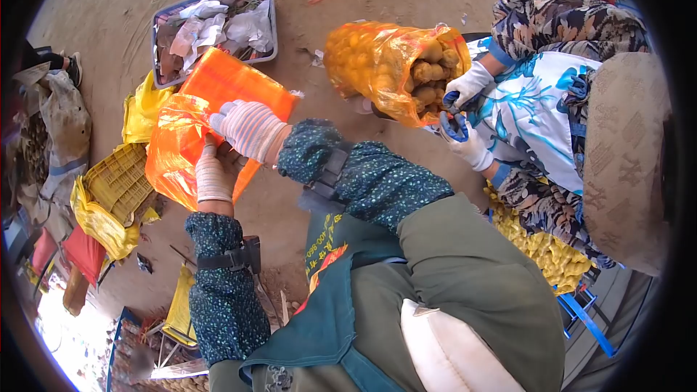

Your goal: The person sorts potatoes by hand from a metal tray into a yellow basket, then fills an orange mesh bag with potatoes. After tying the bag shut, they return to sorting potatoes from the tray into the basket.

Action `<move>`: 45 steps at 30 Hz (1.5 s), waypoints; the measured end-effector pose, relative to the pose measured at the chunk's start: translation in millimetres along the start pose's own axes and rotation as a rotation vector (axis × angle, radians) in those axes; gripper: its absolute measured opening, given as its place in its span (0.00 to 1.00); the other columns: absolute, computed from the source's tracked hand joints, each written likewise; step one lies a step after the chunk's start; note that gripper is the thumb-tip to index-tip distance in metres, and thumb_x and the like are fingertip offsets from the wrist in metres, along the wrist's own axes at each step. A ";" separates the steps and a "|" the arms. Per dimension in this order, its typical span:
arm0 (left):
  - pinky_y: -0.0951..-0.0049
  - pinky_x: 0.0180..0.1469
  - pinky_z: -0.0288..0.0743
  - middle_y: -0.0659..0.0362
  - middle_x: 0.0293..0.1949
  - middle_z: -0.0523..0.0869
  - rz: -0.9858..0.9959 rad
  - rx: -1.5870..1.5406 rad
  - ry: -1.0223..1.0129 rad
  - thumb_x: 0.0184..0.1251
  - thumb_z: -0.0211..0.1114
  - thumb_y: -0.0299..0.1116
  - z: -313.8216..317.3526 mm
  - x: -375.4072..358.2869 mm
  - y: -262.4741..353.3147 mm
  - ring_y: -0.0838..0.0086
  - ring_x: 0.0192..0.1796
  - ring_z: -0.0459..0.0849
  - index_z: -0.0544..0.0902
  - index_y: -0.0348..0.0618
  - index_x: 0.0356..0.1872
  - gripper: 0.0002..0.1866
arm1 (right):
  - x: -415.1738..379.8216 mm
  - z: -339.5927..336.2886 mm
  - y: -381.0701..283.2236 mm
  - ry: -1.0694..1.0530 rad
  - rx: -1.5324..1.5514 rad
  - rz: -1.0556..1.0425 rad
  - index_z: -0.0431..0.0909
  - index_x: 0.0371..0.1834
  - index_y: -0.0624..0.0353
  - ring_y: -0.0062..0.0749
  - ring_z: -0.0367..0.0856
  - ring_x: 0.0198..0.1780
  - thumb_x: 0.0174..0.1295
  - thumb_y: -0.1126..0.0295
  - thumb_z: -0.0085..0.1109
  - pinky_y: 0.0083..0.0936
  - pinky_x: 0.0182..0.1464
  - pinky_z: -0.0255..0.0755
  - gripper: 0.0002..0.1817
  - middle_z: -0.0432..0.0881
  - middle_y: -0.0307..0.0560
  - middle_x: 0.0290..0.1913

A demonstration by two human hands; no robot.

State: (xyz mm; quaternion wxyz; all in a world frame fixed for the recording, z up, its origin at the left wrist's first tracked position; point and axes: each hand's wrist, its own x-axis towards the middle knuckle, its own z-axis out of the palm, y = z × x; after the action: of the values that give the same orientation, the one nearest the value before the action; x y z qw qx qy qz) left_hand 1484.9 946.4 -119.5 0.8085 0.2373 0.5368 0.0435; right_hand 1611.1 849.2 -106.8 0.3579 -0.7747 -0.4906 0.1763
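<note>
A bright orange mesh bag (178, 149) hangs in front of me, looking empty and partly folded. My left hand (215, 173), in a pale glove with darker fingertips, is closed on the bag's near edge. Just above it, my right hand (250, 128), in a striped glove, grips the same bag with fingers bent over it. A flat, folded orange part (236, 83) extends beyond my right hand. Some of my fingertips are hidden by the bag and the gloves.
A blue basket (273, 25) of plastic scraps stands beyond the bag. Yellow crates (120, 185) lie to the left. On the right, a co-worker's gloved hands (468, 116) work at the mouth of an orange mesh sack (377, 65) full of potatoes.
</note>
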 end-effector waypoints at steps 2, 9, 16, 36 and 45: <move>0.57 0.45 0.83 0.50 0.44 0.89 -0.047 -0.015 -0.065 0.78 0.57 0.59 -8.2 13.2 -12.1 0.58 0.44 0.87 0.81 0.38 0.54 0.29 | -2.3 -6.2 3.7 -0.001 0.000 -0.008 0.80 0.46 0.56 0.55 0.84 0.46 0.66 0.67 0.59 0.44 0.45 0.80 0.09 0.82 0.54 0.41; 0.71 0.20 0.68 0.61 0.16 0.76 0.027 0.630 0.158 0.71 0.67 0.58 19.3 -54.1 34.6 0.73 0.14 0.72 0.81 0.40 0.33 0.26 | 5.0 12.0 8.9 0.301 0.688 0.273 0.85 0.47 0.58 0.33 0.83 0.35 0.67 0.66 0.69 0.34 0.37 0.78 0.10 0.85 0.45 0.36; 0.66 0.38 0.85 0.51 0.43 0.87 0.185 0.273 0.009 0.72 0.64 0.62 41.7 -52.2 61.1 0.63 0.40 0.90 0.80 0.40 0.51 0.30 | 18.2 -30.0 3.0 -0.197 1.067 0.639 0.80 0.56 0.61 0.30 0.82 0.29 0.73 0.67 0.61 0.25 0.33 0.76 0.13 0.84 0.42 0.33; 0.66 0.39 0.85 0.51 0.31 0.87 0.002 0.250 -0.054 0.76 0.60 0.60 -14.2 -103.1 72.4 0.65 0.29 0.88 0.83 0.37 0.48 0.30 | 75.0 9.0 -31.5 -0.328 1.079 0.649 0.86 0.48 0.63 0.21 0.83 0.44 0.66 0.68 0.72 0.21 0.50 0.78 0.12 0.88 0.39 0.43; 0.70 0.27 0.82 0.51 0.35 0.86 0.407 0.386 0.259 0.78 0.61 0.48 -36.2 -93.8 84.8 0.68 0.28 0.87 0.81 0.33 0.44 0.22 | 71.4 11.3 -53.0 -0.656 1.006 0.452 0.88 0.48 0.60 0.19 0.84 0.39 0.66 0.68 0.72 0.21 0.45 0.81 0.11 0.88 0.36 0.42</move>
State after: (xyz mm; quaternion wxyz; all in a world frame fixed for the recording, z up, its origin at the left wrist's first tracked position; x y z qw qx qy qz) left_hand 1428.9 1003.0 -14.7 0.6480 0.4816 0.5751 0.1319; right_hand 1603.0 930.7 -70.4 0.4630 -0.5022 -0.2563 0.6839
